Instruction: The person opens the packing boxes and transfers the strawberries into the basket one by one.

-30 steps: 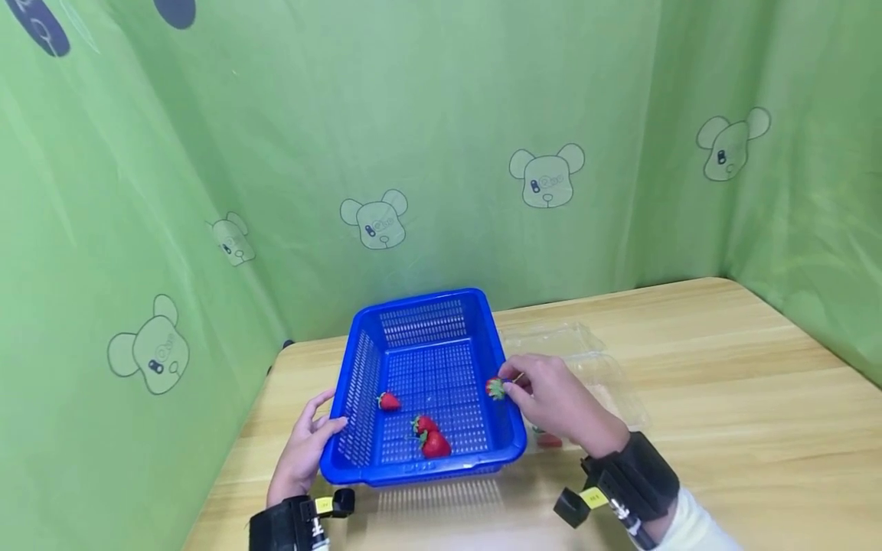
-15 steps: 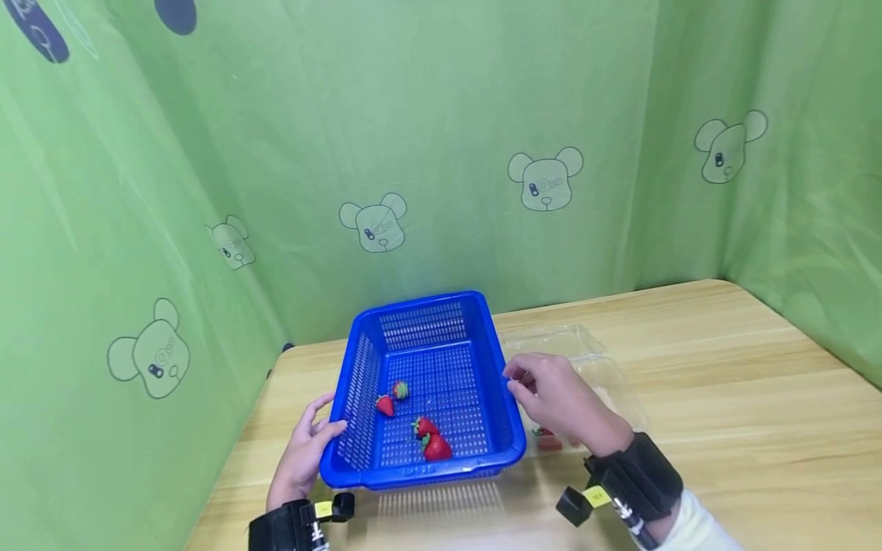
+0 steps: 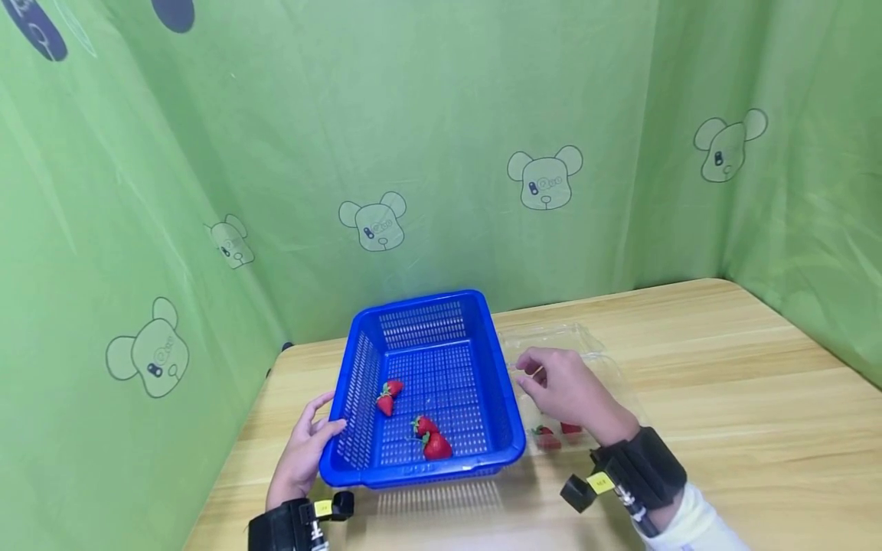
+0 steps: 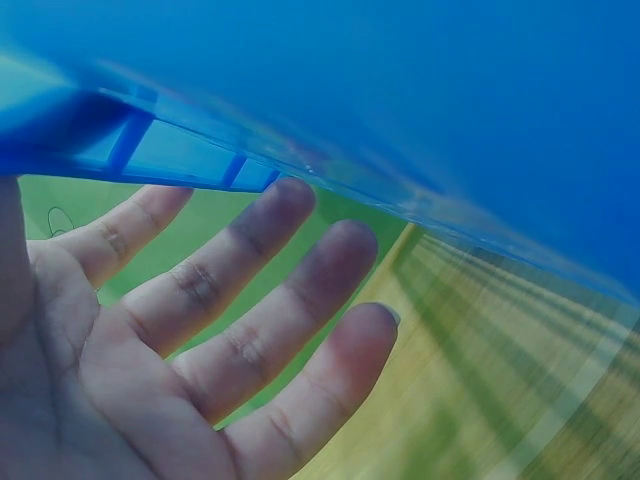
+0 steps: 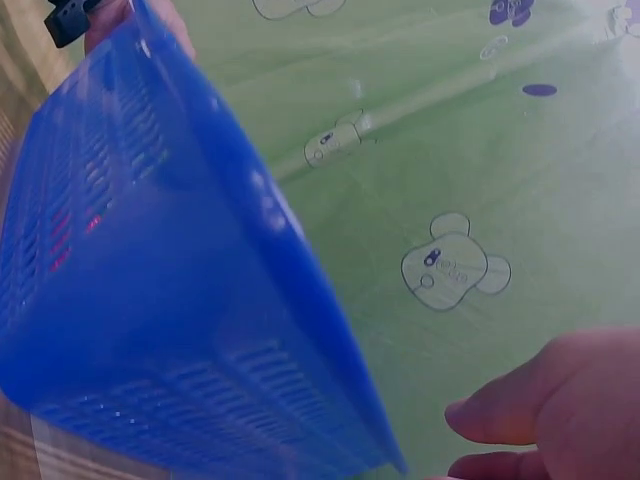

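Note:
In the head view, a blue slotted plastic basket (image 3: 427,476) is held raised and tilted over the table, its shadow beneath it. My left hand (image 3: 306,448) grips its left rim, thumb over the edge; the left wrist view shows the fingers (image 4: 335,275) spread underneath. Inside lie several strawberries: a pair (image 3: 384,405) toward the left wall and another pair (image 3: 437,446) near the front. My right hand (image 3: 568,390) hovers just right of the basket with fingers loosely bent, holding nothing. Below it, strawberries (image 3: 547,438) sit in a clear plastic clamshell box (image 3: 616,383), partly hidden by the hand.
The clamshell's transparent lid (image 3: 551,337) lies opened toward the back. Everything is over a light wooden table (image 3: 744,383). A green curtain (image 3: 441,138) with bear-head prints closes off the back and both sides.
A strawberry pinched by my right hand at the basket's right rim was let go and rolled to the left pair. The right hand has drawn back rightward over the clamshell; the left keeps its grip.

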### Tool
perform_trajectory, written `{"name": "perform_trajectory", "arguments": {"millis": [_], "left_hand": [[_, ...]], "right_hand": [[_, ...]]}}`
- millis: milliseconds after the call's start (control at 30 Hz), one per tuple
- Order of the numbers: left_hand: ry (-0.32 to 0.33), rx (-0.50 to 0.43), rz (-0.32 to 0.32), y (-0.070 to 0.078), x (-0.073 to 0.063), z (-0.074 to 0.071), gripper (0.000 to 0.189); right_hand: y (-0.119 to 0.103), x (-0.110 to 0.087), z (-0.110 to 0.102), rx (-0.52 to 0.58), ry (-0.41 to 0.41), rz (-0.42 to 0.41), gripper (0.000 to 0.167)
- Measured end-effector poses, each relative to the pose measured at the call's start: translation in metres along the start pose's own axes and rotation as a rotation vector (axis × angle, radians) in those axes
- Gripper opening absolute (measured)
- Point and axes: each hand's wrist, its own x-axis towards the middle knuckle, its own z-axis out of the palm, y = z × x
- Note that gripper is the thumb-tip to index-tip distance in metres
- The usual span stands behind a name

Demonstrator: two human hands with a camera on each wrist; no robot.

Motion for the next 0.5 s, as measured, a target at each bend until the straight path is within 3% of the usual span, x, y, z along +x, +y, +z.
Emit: {"name": "perform_trajectory", "arguments": {"millis": [333, 500], "left_hand": [[-0.004, -0.003, 0.011, 0.000, 0.000, -0.001, 0.061], [-0.004, 0.004, 0.011, 0.001, -0.001, 0.000, 0.060]], "right_hand": [[0.016, 0.003, -0.001, -0.031, -0.067, 0.081, 0.011], [0.027, 0.002, -0.002, -0.059, -0.185, 0.141, 0.016]]}}
